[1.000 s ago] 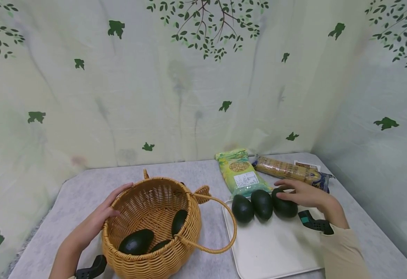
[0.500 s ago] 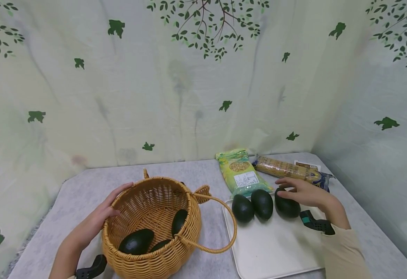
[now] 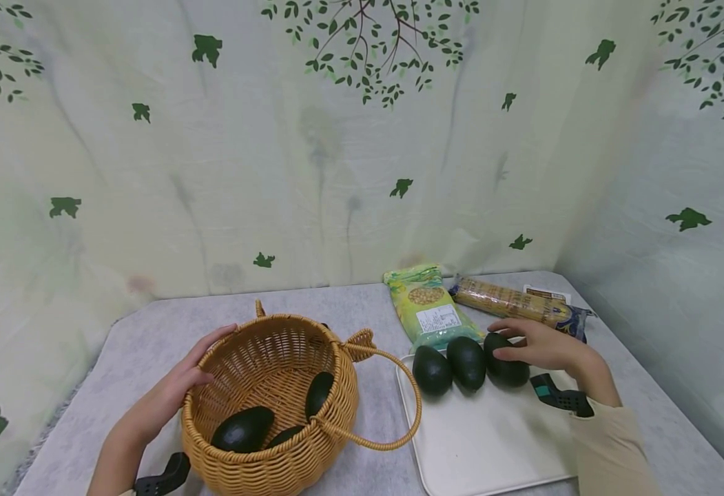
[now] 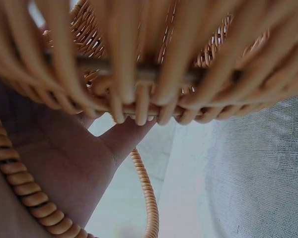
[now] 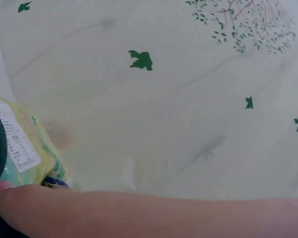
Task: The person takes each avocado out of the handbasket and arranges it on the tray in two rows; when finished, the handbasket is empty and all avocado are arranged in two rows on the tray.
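Observation:
My left hand (image 3: pixel 180 386) grips the rim of a round wicker basket (image 3: pixel 331 455), thumb inside and fingers along the outer side. Inside the basket lie a dark green avocado (image 3: pixel 244 428) and two more, partly hidden by the wall. At the right, my right hand (image 3: pixel 544 346) holds an avocado (image 3: pixel 507 368), fingers over its far side and thumb on the near side. That avocado sits at the back of a white tray (image 3: pixel 492 441), beside another avocado (image 3: pixel 466 364) and a third avocado (image 3: pixel 432 372). In the right wrist view the thumb (image 5: pixel 2 187) touches the dark skin.
A green and yellow bag (image 3: pixel 426 310) of pulses lies behind the tray. Next to it is a long packet of noodles (image 3: pixel 510 301), with a small labelled packet (image 3: pixel 546 294) behind. The basket's looped handle (image 3: pixel 408 427) hangs over the tray's left edge.
The rightmost avocado shifts slightly right, then back left against its neighbour, with my right hand moving along. My left hand and the basket stay put.

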`<state>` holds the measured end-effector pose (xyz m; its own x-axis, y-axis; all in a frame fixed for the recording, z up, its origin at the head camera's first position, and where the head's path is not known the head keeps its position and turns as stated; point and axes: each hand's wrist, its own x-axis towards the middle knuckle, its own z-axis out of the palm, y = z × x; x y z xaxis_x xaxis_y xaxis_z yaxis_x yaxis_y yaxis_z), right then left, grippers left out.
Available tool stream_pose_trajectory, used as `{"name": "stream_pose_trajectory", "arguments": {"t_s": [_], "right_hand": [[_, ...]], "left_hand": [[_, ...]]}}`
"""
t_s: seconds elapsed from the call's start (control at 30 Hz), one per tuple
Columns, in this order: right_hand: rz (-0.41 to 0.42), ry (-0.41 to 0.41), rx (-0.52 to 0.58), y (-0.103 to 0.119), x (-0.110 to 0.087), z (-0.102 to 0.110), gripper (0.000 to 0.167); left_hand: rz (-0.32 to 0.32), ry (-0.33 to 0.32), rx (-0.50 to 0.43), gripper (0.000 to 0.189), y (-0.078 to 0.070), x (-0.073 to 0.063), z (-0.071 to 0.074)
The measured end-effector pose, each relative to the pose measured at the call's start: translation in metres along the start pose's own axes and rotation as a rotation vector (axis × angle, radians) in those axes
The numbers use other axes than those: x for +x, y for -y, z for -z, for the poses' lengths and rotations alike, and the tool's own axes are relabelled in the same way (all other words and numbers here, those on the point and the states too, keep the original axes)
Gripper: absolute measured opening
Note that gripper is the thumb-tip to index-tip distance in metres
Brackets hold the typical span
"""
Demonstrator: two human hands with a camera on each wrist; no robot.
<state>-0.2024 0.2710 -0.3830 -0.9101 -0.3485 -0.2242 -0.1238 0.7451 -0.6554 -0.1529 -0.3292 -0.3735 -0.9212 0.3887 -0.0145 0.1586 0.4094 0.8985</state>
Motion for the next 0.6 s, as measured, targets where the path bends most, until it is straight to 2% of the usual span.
{"name": "stream_pose_trajectory", "arguments": {"t_s": [0.43,0.6], "right_hand": [[-0.003,-0.010,0.012,0.0019,-0.0007,0.0013,0.064],[0.020,-0.056,-0.009,0.0040,-0.0008,0.0024,0.063]], "left_hand": [[0.015,-0.004,-0.005,0.075,-0.0004,-0.0004,0.0000],[0.007,0.001,0.000,0.076,-0.0006,-0.0006,0.0001]]}}
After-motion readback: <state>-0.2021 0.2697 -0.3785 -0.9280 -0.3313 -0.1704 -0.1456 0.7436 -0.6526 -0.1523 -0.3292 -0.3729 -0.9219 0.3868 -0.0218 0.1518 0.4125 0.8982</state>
